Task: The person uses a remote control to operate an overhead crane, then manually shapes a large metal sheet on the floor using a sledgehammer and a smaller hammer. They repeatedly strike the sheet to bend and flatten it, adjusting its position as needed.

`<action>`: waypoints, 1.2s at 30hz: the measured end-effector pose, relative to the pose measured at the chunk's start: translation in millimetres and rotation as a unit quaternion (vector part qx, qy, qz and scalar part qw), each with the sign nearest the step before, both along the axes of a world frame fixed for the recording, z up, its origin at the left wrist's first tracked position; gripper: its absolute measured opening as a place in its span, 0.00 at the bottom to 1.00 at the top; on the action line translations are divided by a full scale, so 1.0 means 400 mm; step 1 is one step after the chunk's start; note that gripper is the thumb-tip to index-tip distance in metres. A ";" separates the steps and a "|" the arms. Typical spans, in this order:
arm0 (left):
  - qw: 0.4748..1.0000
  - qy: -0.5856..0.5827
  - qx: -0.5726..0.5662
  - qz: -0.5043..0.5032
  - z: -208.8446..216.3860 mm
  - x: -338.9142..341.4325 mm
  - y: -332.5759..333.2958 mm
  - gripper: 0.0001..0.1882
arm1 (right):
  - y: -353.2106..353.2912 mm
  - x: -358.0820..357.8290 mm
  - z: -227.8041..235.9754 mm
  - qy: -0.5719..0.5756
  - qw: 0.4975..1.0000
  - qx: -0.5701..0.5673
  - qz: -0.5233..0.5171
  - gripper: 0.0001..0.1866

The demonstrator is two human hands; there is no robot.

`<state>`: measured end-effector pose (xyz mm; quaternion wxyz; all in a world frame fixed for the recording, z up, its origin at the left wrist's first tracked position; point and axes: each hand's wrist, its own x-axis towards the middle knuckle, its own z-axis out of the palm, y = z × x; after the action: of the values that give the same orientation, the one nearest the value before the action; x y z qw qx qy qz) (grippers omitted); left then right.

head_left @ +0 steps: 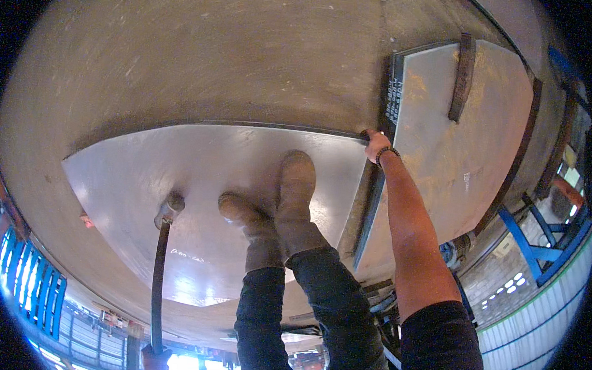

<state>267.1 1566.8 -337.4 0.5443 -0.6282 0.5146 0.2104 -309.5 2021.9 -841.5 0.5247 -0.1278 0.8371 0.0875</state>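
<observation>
My right hand (376, 144), with a dark beaded bracelet at the wrist, reaches forward. Its fingers are closed on the far right corner of a shiny steel plate (126, 171), beside a dark steel bar (390, 106) with white markings. On the left of that plate rests the head of a sledgehammer (170, 209). Its dark handle rises toward the lower edge, where my left hand (156, 365), dim against glare, appears wrapped round the end. My boots (297, 185) stand on the plate, between the hammer and the bar.
A second steel plate (465, 172) with rusty stains lies right of the bar, a short rusty flat bar (462, 81) on top of it. A broad brown steel surface (226, 57) spreads beneath and beyond. Blue steel frames (539, 251) stand at the right; blue slatted railing (32, 279) at the left.
</observation>
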 end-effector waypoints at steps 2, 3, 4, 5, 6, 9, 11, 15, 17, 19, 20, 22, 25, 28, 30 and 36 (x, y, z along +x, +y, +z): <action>0.998 -0.003 0.044 -0.049 -0.012 0.019 -0.038 0.07 | 0.043 -0.004 0.001 0.019 0.999 -0.029 -0.038 0.28; 0.990 0.003 0.088 -0.109 -0.002 0.043 -0.059 0.08 | 0.058 0.001 0.004 0.026 0.997 -0.045 -0.057 0.27; 0.972 0.011 0.139 -0.190 0.023 0.076 -0.069 0.09 | 0.023 0.006 0.020 0.019 0.999 -0.019 -0.031 0.25; 0.899 0.055 0.246 -0.358 0.016 0.072 -0.085 0.10 | 0.022 0.008 0.030 0.007 0.999 -0.034 -0.041 0.27; 0.972 0.002 0.143 -0.187 0.029 0.068 -0.089 0.08 | 0.023 0.008 0.041 -0.004 0.997 -0.050 -0.052 0.28; 0.999 -0.041 0.021 0.020 -0.002 -0.077 -0.077 0.06 | 0.035 0.003 0.070 -0.049 0.997 0.001 -0.064 0.34; 0.996 -0.050 -0.012 0.075 -0.005 -0.130 -0.069 0.07 | -0.009 0.007 0.097 -0.071 0.996 0.054 0.000 0.33; 0.994 -0.060 -0.017 0.092 0.000 -0.120 -0.083 0.09 | -0.051 0.014 0.123 -0.030 0.995 0.049 0.086 0.31; 0.993 -0.047 -0.017 0.104 -0.008 -0.122 -0.091 0.09 | -0.066 0.010 0.121 -0.052 0.993 0.069 0.074 0.29; 0.993 -0.044 -0.017 0.105 -0.007 -0.122 -0.082 0.10 | -0.081 0.012 0.118 -0.066 0.991 0.084 0.077 0.28; 0.993 -0.043 -0.019 0.105 -0.007 -0.121 -0.074 0.10 | -0.088 0.013 0.116 -0.070 0.990 0.087 0.086 0.28; 0.993 -0.040 -0.021 0.109 0.001 -0.123 -0.059 0.10 | -0.084 0.032 0.103 -0.033 0.993 0.074 0.082 0.30; 0.992 -0.032 -0.028 0.121 -0.004 -0.138 -0.030 0.10 | -0.112 0.052 0.120 -0.013 0.993 0.077 0.089 0.35; 0.988 -0.035 -0.033 0.144 -0.010 -0.173 -0.001 0.11 | -0.203 0.076 0.142 -0.020 0.988 0.044 0.148 0.36; 0.988 -0.001 -0.040 0.148 -0.027 -0.119 0.002 0.12 | -0.265 0.086 0.139 -0.047 0.988 0.035 0.146 0.38; 0.990 0.008 -0.051 0.133 -0.031 -0.057 0.081 0.14 | -0.524 0.139 0.153 -0.125 0.979 -0.011 0.160 0.37</action>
<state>244.3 1599.4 -349.8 0.4748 -0.7165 0.4405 0.2591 -254.1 1812.2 -780.1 0.6031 -0.2755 0.7346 0.1440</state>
